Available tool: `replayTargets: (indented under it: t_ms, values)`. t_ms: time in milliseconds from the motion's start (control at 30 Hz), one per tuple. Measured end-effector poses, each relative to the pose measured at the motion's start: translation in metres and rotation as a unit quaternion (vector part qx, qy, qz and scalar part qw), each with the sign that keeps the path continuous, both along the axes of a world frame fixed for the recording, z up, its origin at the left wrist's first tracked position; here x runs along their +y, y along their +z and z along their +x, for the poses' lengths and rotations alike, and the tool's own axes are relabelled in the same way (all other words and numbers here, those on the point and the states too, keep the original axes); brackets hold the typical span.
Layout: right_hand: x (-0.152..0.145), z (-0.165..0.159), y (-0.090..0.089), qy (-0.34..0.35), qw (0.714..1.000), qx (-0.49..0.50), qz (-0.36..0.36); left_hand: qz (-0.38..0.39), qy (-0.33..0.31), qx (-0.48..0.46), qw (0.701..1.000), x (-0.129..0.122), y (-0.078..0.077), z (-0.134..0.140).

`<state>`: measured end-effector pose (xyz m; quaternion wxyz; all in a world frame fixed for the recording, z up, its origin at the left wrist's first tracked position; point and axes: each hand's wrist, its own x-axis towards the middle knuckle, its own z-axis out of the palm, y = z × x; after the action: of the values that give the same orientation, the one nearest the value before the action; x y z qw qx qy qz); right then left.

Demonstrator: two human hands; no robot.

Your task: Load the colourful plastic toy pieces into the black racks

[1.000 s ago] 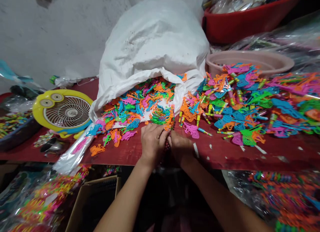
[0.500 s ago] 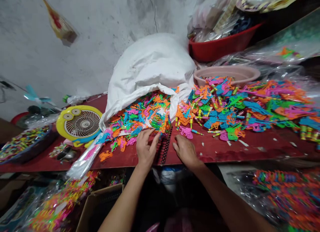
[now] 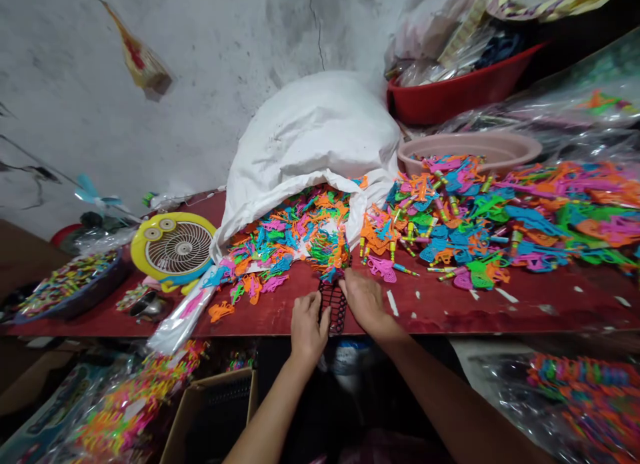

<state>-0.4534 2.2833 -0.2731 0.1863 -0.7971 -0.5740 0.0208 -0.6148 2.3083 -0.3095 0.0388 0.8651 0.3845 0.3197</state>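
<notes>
A narrow black rack (image 3: 334,311) with a row of small rings along its right side lies on the red table in front of me. At its left edge, my left hand (image 3: 306,325) has its thumb and fingers bent around the rim. My right hand (image 3: 365,297) is curled at the upper right edge, with its fingertips partly hidden. Just beyond the rack lies a dense heap of small bright plastic toy pieces (image 3: 327,241), spilling from the mouth of a large white sack (image 3: 315,131). Several toy pieces touch or overlap the rack's far end.
Toy guns (image 3: 443,244) are piled on the right by a pink basin (image 3: 470,144). A yellow fan (image 3: 183,247) and a basket of small pieces (image 3: 70,284) stand left. Below the table edge are a cardboard box (image 3: 210,411) and bagged toys (image 3: 585,397).
Both hands have come closer together and toward me. The left hand has left the heap's edge for the rack's side. The rack sits slightly nearer the table's front edge.
</notes>
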Motion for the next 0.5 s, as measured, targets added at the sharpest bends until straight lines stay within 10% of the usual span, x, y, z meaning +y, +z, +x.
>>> replayTargets:
  t_ms: [500]
  values:
    - [-0.027, 0.045, 0.008, 0.017, 0.999, 0.016, 0.035, -0.031, -0.153, 0.068, 0.985, 0.002, 0.001, -0.027]
